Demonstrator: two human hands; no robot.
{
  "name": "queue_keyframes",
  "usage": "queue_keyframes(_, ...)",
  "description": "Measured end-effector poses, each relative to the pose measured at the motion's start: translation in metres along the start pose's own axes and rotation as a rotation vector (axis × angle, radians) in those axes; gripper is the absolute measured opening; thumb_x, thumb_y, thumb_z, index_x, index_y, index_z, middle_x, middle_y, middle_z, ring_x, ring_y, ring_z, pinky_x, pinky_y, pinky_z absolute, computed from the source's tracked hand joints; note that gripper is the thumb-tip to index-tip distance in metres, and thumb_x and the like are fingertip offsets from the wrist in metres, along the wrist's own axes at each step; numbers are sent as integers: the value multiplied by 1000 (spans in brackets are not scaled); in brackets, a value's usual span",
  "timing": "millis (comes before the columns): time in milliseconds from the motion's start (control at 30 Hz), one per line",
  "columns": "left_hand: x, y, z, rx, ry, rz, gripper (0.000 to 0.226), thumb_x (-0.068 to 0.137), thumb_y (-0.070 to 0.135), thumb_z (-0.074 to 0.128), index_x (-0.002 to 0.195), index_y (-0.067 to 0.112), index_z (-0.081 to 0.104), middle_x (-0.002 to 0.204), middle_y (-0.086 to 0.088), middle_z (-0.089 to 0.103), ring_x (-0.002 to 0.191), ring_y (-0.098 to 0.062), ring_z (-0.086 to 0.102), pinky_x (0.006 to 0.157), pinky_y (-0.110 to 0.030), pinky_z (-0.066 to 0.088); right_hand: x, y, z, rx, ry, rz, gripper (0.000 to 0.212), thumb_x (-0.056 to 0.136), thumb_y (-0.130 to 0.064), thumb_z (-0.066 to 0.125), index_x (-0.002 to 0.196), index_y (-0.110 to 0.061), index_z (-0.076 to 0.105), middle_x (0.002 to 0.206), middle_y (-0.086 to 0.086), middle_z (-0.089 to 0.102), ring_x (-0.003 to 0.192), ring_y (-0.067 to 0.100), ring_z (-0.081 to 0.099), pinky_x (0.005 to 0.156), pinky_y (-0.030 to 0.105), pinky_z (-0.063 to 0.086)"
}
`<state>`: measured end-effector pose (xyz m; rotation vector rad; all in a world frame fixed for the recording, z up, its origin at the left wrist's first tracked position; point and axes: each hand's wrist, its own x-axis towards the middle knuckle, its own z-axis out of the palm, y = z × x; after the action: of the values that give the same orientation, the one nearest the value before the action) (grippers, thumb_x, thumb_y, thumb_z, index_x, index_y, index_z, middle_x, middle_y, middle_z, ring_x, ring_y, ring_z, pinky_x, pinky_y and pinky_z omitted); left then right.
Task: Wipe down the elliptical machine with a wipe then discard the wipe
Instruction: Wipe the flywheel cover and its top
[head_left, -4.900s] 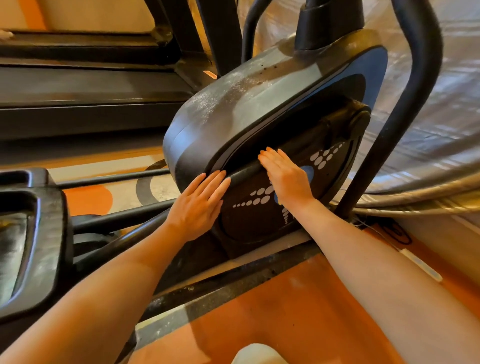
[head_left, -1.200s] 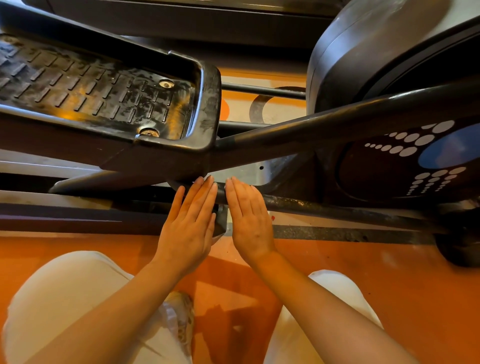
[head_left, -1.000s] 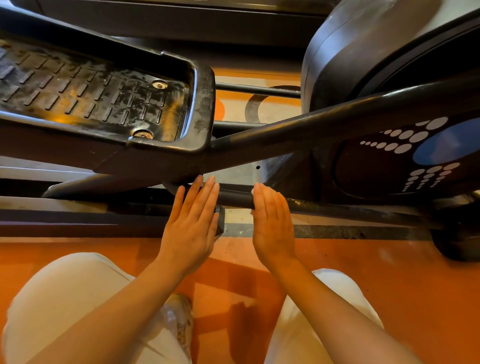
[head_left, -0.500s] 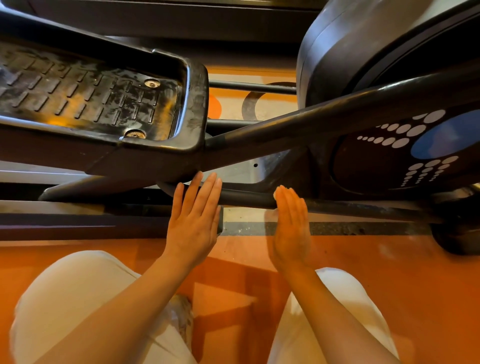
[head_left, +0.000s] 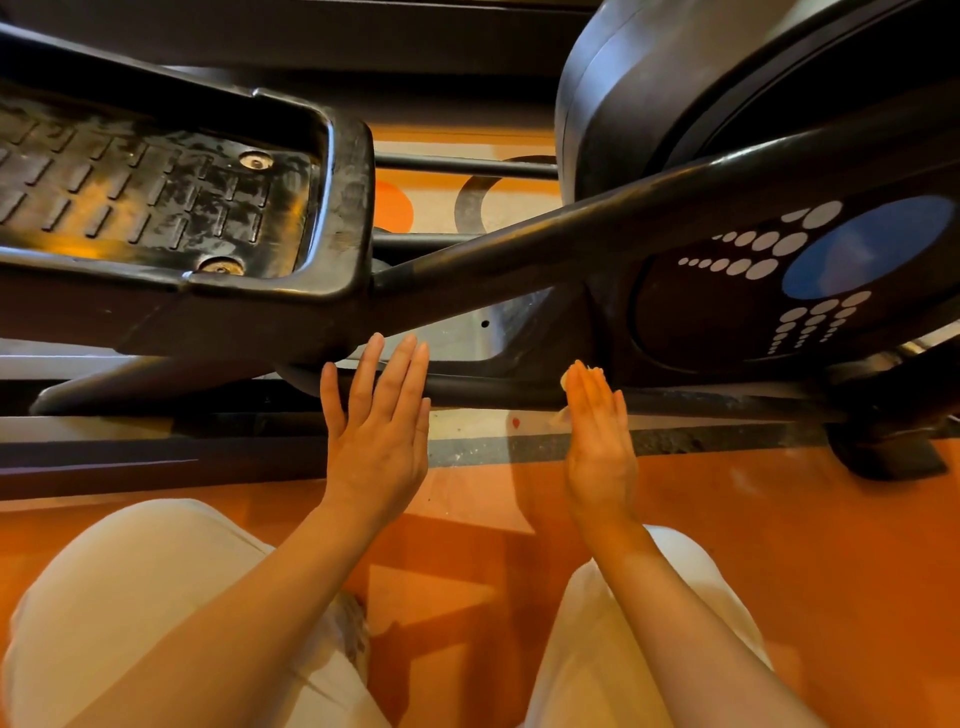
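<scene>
— Elliptical machine (head_left: 675, 228), black with a glossy plastic housing, where is it in the frame?

— It fills the whole upper half. Its ribbed black foot pedal (head_left: 171, 202) is in the upper left, and the round side disc with white dots and a blue circle (head_left: 810, 275) is at the right. A black crank arm (head_left: 571, 249) runs diagonally between them.

— And the hands?

— Both are in the centre, on the low black horizontal rail (head_left: 498, 392) of the machine. The left hand (head_left: 379, 431) lies flat, its fingers straight and close together, touching the rail just below the pedal. The right hand (head_left: 597, 436) is also flat with straight fingers, a little to the right of the left one.

— Do you see the wipe?

— Only a small pale piece of wipe (head_left: 566, 384) shows at the fingertips and left edge of the right hand, pressed against the rail. The rest is hidden under the palm.

— What is below?

— An orange floor (head_left: 805, 545), and the person's knees in light cream trousers (head_left: 130, 597) at the bottom of the frame.
</scene>
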<state>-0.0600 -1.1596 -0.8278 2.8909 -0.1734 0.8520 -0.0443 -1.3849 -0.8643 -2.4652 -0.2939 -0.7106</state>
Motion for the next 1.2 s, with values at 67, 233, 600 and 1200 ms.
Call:
queue_keyframes(67, 1, 2, 1, -2, 4, 0, 51, 103, 26, 32, 151, 10, 36, 157, -7, 35, 150, -27, 17, 121, -49, -9, -2, 0, 3, 10, -10, 58, 53, 94, -8, 26, 145, -3, 39, 152, 10, 38, 144, 30, 28, 122, 36, 15)
queue_keyframes(233, 3, 10, 5, -1, -5, 17, 50, 103, 26, 34, 151, 10, 36, 157, -7, 36, 149, -26, 19, 120, -49, -9, 4, -15, 15, 9, -40, 26, 51, 95, -4, 33, 146, -8, 35, 152, 10, 38, 144, 30, 26, 121, 29, 8)
queue_keyframes(600, 7, 22, 6, -11, -26, 50, 50, 102, 26, 36, 149, 8, 39, 157, -9, 36, 149, -27, 23, 121, -49, 0, 4, 19, -11, 88, -116, 160, 47, 99, -5, 42, 145, -9, 38, 152, 5, 39, 146, 19, 22, 121, 45, 16)
queue_keyframes(1200, 10, 36, 13, -14, -17, 2, 49, 103, 28, 33, 148, 9, 41, 156, -8, 38, 148, -28, 23, 120, -49, -1, 19, 14, -21, 39, -121, 414, 48, 103, -32, 35, 144, -8, 43, 151, 6, 41, 146, 17, 23, 121, 34, 18)
